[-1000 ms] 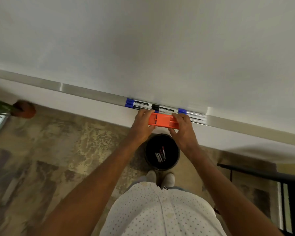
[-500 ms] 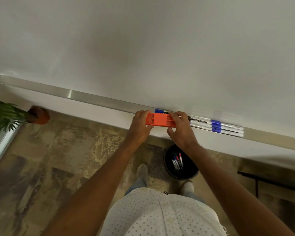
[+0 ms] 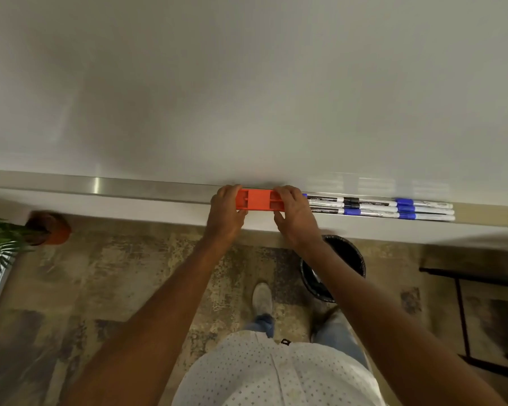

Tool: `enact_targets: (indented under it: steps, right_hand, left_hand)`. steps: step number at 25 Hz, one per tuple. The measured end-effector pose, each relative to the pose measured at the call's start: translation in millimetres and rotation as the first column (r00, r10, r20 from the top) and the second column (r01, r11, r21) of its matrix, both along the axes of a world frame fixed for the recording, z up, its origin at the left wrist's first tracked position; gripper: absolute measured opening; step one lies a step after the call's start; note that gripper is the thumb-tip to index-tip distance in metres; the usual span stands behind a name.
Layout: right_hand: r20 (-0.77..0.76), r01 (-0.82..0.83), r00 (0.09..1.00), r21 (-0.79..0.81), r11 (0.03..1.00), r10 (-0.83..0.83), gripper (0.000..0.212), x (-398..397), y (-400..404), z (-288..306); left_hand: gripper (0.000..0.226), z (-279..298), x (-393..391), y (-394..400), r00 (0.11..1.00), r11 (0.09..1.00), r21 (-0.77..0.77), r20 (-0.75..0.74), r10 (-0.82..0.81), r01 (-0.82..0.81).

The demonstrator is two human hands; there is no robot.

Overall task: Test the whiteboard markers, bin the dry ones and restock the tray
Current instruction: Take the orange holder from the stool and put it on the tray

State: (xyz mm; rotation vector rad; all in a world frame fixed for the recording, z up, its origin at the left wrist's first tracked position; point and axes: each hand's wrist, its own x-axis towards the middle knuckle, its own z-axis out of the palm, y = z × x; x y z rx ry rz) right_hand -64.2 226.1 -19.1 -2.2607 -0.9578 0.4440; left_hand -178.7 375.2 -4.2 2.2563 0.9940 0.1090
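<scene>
"camlin" on markers — tray

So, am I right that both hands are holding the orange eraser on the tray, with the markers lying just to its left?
Not quite: the head view shows the markers lying to the right of the orange eraser, not the left. The rest holds: the left hand and the right hand each grip one end of it on the tray.
</scene>
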Motion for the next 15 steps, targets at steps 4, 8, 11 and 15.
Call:
enact_targets:
  steps: [4,8,11,15]
  right_hand:
    - [0.026,0.039,0.999,-0.001,0.999,-0.039,0.045,-8.7,17.1,-11.3]
    - [0.045,0.084,0.996,-0.043,0.996,-0.082,0.051,-14.7,24.7,-13.9]
    - [0.1,0.094,0.991,-0.078,0.992,-0.086,0.053,-17.5,24.6,-17.0]
    - [0.121,0.054,0.992,-0.13,0.99,-0.039,0.048,-14.5,23.8,-20.9]
  left_hand:
    - [0.064,-8.4,-0.2,13.1,1.0,0.999,-0.037,-0.001,0.027,-0.027]
    - [0.064,-18.4,2.1,15.6,0.999,0.997,-0.067,-0.024,0.037,-0.038]
    - [0.06,-20.7,6.5,14.5,0.999,0.998,-0.059,-0.024,0.032,-0.033]
    - [0.05,-20.4,13.4,14.9,0.999,0.998,-0.047,-0.027,0.03,-0.031]
